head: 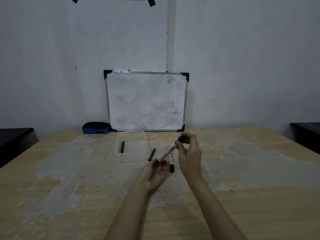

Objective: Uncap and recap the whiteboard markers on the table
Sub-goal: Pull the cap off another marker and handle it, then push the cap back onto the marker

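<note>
Both hands on 1 marker, working its cap.

Left hand [156,170] curled loosely round the low end of the held marker [167,153], steadying it; right hand [189,153] pinches the black cap [181,139] at the top, prob. so pull/push runs along the barrel. Beyond: 2nd marker [171,161] on table [251,170], dark pen [152,154] nearby, another [122,146] in clear tray [132,146].

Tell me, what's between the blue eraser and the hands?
A clear plastic tray with one black marker inside lies on the table between the blue eraser and the hands; another black marker lies beside it. The head view shows it.
</note>
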`<action>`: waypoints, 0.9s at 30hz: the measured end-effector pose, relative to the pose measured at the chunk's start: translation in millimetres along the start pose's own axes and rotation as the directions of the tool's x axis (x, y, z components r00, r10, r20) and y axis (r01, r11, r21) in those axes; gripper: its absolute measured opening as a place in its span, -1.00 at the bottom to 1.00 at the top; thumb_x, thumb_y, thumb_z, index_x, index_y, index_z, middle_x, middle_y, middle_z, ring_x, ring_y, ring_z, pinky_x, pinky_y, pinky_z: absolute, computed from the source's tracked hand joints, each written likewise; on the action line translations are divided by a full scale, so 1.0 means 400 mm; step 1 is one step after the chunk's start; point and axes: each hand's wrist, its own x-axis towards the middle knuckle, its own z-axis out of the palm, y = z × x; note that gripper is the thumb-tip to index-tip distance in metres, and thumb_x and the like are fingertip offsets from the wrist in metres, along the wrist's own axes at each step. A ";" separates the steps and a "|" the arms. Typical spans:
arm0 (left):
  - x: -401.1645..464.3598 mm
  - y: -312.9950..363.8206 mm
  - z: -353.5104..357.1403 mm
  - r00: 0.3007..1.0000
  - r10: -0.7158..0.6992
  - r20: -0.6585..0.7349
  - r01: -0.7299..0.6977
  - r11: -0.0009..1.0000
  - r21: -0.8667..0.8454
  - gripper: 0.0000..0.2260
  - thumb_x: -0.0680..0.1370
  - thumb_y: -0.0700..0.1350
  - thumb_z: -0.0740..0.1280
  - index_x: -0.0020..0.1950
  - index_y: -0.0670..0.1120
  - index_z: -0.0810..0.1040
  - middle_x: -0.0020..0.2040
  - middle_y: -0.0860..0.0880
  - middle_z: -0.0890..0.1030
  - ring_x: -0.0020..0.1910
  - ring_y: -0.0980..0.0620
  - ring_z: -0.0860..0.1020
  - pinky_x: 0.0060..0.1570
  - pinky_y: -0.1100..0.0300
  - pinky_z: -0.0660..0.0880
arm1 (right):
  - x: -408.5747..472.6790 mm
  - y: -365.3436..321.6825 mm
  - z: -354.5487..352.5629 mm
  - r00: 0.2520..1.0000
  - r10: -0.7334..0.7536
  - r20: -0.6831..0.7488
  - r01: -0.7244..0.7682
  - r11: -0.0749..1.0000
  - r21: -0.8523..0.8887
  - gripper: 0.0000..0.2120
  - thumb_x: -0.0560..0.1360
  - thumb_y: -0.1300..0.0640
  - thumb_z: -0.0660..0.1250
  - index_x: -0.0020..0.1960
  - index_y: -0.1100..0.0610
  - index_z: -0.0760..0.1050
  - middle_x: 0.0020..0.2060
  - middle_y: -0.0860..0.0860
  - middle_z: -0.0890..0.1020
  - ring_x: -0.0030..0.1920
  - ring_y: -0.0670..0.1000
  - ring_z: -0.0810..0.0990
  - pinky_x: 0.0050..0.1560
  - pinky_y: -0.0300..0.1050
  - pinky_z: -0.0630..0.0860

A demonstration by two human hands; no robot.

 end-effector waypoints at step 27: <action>0.046 0.192 0.001 0.499 0.834 0.236 0.197 -0.374 0.906 -0.64 0.44 -0.01 0.41 0.02 -0.28 0.48 0.00 -0.27 0.57 0.04 -0.22 0.48 -0.04 -0.03 0.46 | -0.007 0.135 -0.022 0.701 0.704 -0.112 -0.567 0.646 0.511 -0.83 0.44 0.31 0.35 -0.08 0.19 0.35 -0.23 0.06 0.51 -0.11 0.16 0.58 -0.32 -0.28 0.63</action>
